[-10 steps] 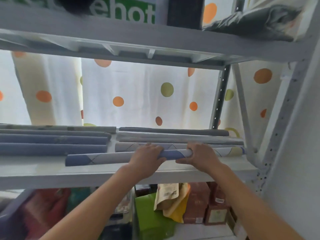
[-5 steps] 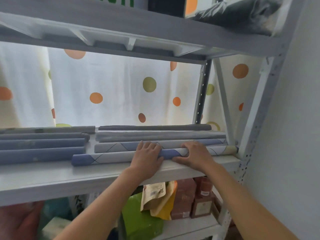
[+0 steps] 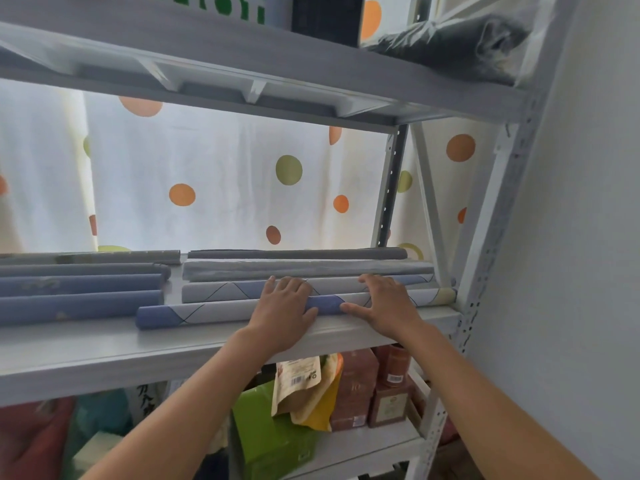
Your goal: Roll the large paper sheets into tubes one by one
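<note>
Item 1: long rolled paper tube, white with blue bands and thin dark diamond lines [image 3: 221, 311]. I see it lying lengthwise on the pale grey metal shelf board [image 3: 104, 344], nearest the front lip, its blue left end jutting toward 9 o'clock past its neighbours.

Item 2: left hand [image 3: 282, 313]. Laid flat over the tube's middle, fingers extended toward 12 o'clock and reaching onto the next tube; pressing, not gripping.

Item 3: right hand [image 3: 388, 306]. At 3 o'clock of the left, palm down with fingers spread, thumb pointing toward 9 o'clock along the tube; also resting, nothing clasped.

Item 4: matching patterned tube [image 3: 225, 291], touching the first at its 12 o'clock side. Behind it, two grey tubes [image 3: 294, 268]. At 9 o'clock, a separate row of blue and grey tubes [image 3: 79, 303].

Item 5: polka-dot curtain [image 3: 207, 188] behind; green box [image 3: 270, 431] and brown cartons [image 3: 353, 386] on the shelf below.

Risks, as I judge them:
- The front tube sits near the lip; lifting the flat palms could let it roll off toward 6 o'clock onto the goods beneath.
- Nothing visible binds the roll; released, the paper may spring loose.
- Heavy palm pressure could flatten or crease the tube.
- A push toward 12 o'clock may shunt the rear tubes against the curtain.
</note>
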